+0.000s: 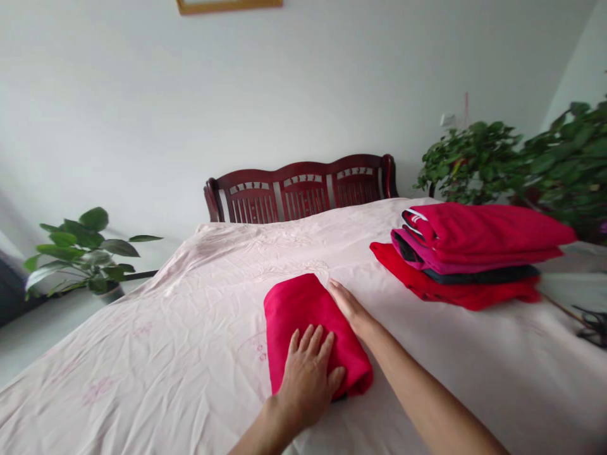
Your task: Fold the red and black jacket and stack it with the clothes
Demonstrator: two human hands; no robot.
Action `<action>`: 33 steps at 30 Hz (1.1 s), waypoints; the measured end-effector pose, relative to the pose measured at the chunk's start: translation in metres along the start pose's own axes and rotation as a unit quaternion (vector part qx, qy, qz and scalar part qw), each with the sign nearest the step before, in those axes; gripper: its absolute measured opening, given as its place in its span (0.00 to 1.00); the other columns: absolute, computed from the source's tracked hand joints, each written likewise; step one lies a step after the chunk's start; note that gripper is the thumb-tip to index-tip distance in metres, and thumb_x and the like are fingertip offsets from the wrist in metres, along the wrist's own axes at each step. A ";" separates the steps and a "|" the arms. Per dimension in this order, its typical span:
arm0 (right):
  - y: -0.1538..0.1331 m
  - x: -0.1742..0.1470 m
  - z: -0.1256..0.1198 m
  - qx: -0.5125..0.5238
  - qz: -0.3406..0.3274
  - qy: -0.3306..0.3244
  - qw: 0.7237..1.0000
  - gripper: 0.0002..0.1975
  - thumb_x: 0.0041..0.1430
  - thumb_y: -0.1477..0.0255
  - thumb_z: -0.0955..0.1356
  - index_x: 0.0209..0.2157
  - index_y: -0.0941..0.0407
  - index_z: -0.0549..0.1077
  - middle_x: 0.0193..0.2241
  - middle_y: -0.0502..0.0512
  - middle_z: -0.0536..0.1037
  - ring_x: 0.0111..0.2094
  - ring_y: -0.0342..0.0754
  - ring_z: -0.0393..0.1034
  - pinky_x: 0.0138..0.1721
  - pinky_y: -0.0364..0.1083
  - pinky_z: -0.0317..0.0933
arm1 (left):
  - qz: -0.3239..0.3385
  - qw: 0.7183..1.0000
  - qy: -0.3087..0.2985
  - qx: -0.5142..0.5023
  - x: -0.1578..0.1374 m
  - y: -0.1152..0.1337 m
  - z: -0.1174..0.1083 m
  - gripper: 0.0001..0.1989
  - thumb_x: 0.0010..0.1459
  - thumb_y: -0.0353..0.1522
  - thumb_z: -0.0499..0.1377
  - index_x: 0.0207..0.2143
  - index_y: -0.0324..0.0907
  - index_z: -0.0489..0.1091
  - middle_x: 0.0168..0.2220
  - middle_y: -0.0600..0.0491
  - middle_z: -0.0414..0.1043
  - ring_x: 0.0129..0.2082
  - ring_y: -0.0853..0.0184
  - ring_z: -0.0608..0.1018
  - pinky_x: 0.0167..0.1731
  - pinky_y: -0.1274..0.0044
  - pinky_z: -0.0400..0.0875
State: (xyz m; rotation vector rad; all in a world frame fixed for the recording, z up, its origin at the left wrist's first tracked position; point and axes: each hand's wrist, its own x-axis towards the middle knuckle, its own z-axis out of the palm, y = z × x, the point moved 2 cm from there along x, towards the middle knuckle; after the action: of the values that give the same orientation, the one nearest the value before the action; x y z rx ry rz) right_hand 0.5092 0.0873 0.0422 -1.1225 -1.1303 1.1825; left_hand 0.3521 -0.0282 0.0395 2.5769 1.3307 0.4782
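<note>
In the head view, a folded red garment [296,303] lies on the pale sheet [190,354], right in front of the person. The left hand [308,373] rests flat on it, fingers slightly spread and gripping nothing, probably to keep the fold down. The right hand [349,306] lies along its right edge, fingers straight and close together, likely steadying that side. The stack of folded clothes [493,237] (its layers uneven) sits apart, perhaps so neither arm knocks it.
</note>
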 end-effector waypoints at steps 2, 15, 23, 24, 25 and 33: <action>-0.016 0.004 0.016 -0.077 -0.063 -0.013 0.995 0.28 0.61 0.57 0.65 0.61 0.53 0.69 0.68 0.55 0.60 0.71 0.51 0.44 0.71 0.55 0.35 | 0.005 1.000 0.011 0.014 -0.002 0.001 0.006 0.30 0.64 0.43 0.54 0.67 0.46 0.60 0.69 0.44 0.57 0.69 0.49 0.59 0.68 0.51 0.47; 0.044 0.044 0.066 -0.535 -0.160 -0.217 0.801 0.31 0.68 0.57 0.59 0.68 0.54 0.58 0.70 0.56 0.55 0.71 0.49 0.42 0.70 0.51 0.27 | 0.086 0.993 0.000 0.076 -0.031 -0.001 0.052 0.40 0.63 0.44 0.58 0.72 0.50 0.46 0.71 0.42 0.48 0.70 0.46 0.56 0.66 0.51 0.57; 0.040 0.057 0.054 -0.568 -0.071 -0.141 0.808 0.33 0.68 0.57 0.58 0.70 0.55 0.54 0.72 0.59 0.46 0.73 0.53 0.30 0.69 0.57 0.23 | 0.124 0.983 0.046 0.128 -0.047 -0.004 0.067 0.41 0.62 0.43 0.58 0.72 0.58 0.41 0.71 0.42 0.50 0.68 0.44 0.59 0.62 0.48 0.63; 0.040 0.057 0.049 -0.573 -0.049 -0.128 0.808 0.35 0.68 0.56 0.58 0.71 0.56 0.51 0.73 0.60 0.42 0.73 0.55 0.29 0.69 0.58 0.25 | 0.133 0.980 0.060 0.139 -0.050 -0.006 0.069 0.41 0.62 0.43 0.59 0.72 0.58 0.41 0.71 0.42 0.51 0.68 0.44 0.60 0.61 0.48 0.64; 0.041 0.057 0.043 -0.578 -0.025 -0.115 0.808 0.37 0.67 0.55 0.58 0.71 0.57 0.48 0.73 0.62 0.39 0.73 0.57 0.29 0.69 0.59 0.28 | 0.141 0.976 0.075 0.149 -0.053 -0.007 0.070 0.41 0.62 0.43 0.59 0.72 0.58 0.41 0.71 0.43 0.52 0.68 0.45 0.61 0.60 0.48 0.65; 0.051 0.025 -0.017 -0.584 0.089 -0.053 0.805 0.41 0.67 0.52 0.55 0.69 0.69 0.51 0.71 0.73 0.45 0.72 0.59 0.35 0.69 0.55 0.32 | 0.149 0.961 0.160 0.168 -0.067 -0.004 0.068 0.35 0.60 0.38 0.61 0.68 0.58 0.55 0.70 0.48 0.56 0.67 0.51 0.64 0.60 0.54 0.67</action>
State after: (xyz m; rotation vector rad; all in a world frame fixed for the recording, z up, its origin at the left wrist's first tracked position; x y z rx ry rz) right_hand 0.5221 0.1141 -0.0091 -2.1249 -1.9651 0.5842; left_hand 0.3385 -0.0829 -0.0377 3.1108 1.2022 0.8144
